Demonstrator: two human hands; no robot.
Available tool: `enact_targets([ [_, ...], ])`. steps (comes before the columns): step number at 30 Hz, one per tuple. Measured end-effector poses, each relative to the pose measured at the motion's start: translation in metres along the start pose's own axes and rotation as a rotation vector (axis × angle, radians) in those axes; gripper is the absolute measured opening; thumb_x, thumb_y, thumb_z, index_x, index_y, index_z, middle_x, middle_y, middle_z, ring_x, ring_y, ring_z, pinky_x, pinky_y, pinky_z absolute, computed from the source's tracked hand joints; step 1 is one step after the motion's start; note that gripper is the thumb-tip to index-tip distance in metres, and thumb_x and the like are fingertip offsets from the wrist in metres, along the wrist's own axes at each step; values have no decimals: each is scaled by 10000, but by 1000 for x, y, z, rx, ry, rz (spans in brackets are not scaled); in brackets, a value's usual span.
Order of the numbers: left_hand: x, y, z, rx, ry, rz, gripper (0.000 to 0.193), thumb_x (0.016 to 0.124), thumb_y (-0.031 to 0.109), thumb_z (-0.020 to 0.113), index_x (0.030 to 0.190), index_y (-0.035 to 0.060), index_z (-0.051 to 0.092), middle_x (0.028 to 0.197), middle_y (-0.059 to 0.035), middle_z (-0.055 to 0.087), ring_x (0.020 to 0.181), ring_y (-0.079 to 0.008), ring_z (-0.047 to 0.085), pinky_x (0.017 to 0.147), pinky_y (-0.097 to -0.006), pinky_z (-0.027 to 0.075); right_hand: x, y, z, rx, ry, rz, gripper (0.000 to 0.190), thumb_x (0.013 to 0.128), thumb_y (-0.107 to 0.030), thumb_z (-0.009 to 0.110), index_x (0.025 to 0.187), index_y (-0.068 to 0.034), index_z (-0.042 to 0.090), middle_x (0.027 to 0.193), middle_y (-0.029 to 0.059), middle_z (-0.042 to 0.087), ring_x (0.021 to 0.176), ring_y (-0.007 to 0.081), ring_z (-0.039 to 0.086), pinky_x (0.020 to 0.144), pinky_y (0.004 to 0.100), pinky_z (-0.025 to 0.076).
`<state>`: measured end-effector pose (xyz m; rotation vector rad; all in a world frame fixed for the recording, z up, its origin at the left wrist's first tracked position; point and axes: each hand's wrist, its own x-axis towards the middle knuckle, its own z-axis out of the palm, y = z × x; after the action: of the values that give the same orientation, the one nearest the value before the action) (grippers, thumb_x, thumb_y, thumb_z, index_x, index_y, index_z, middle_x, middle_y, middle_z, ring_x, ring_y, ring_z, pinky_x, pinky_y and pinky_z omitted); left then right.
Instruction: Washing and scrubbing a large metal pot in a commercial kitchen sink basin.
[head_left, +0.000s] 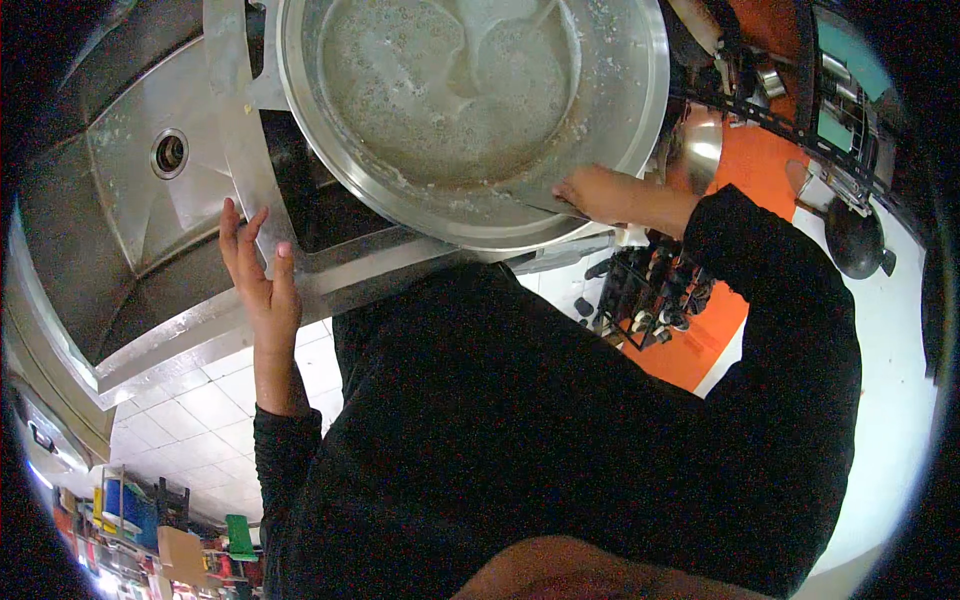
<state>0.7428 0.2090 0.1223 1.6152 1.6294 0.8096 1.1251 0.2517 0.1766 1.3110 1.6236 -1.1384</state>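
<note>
A large round metal basin (352, 180) holds cloudy, foamy liquid (480, 135), with pale residue along its inner wall. My right hand (592, 193) is at the basin's near right wall, closed on a thin metal tool (546, 208). Only a narrow dark edge of that tool shows, so its exact kind is unclear. Off to the left, my left hand (262, 270) is raised with its fingers apart, holding nothing. It appears over the front rim of a stainless steel sink; I cannot tell whether it touches the metal.
The stainless steel sink (120, 217) has a round drain (169, 154). A dark opening (315, 187) in the metal counter lies between sink and basin. Shoes on a black rack (652, 300) stand low at right, by an orange wall. White floor tiles (195, 420) show below.
</note>
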Motion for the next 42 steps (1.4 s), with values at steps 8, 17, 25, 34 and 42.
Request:
enact_targets([
  [8, 2, 1, 1, -5, 5, 6, 337, 812, 255, 488, 1063, 30, 501, 1302, -163, 272, 1196, -316, 265, 961, -418, 216, 18, 38, 13, 55, -52, -129, 343, 848, -254, 391, 786, 27, 577, 649, 247, 533, 596, 384, 548, 594, 448, 426],
  [17, 6, 5, 2, 25, -4, -13, 351, 815, 274, 485, 1070, 32, 499, 1305, -159, 266, 1195, -314, 266, 960, -418, 220, 34, -16, 7, 16, -139, -110, 237, 791, -168, 422, 869, -1, 571, 697, 234, 558, 589, 370, 555, 563, 431, 444],
  [25, 4, 0, 0, 40, -9, -22, 357, 816, 279, 490, 1066, 25, 502, 1298, -158, 274, 1183, -316, 284, 955, -415, 229, 21, -28, 2, -303, -243, -203, 279, 813, -204, 377, 864, -33, 592, 731, 239, 561, 675, 384, 550, 649, 438, 438],
  [34, 9, 4, 4, 18, 6, -22, 345, 812, 251, 490, 1072, 23, 499, 1301, -164, 263, 1182, -313, 285, 955, -403, 231, 18, -79, -8, 174, -126, -178, 477, 871, -350, 323, 780, 64, 540, 617, 252, 526, 597, 364, 550, 599, 435, 427],
  [42, 5, -1, -2, 43, 15, -26, 341, 808, 241, 487, 1074, 28, 494, 1304, -169, 256, 1195, -312, 265, 963, -411, 216, 24, -74, -11, 170, -206, 31, 533, 856, -423, 349, 799, 61, 565, 704, 226, 555, 700, 334, 555, 616, 433, 409],
])
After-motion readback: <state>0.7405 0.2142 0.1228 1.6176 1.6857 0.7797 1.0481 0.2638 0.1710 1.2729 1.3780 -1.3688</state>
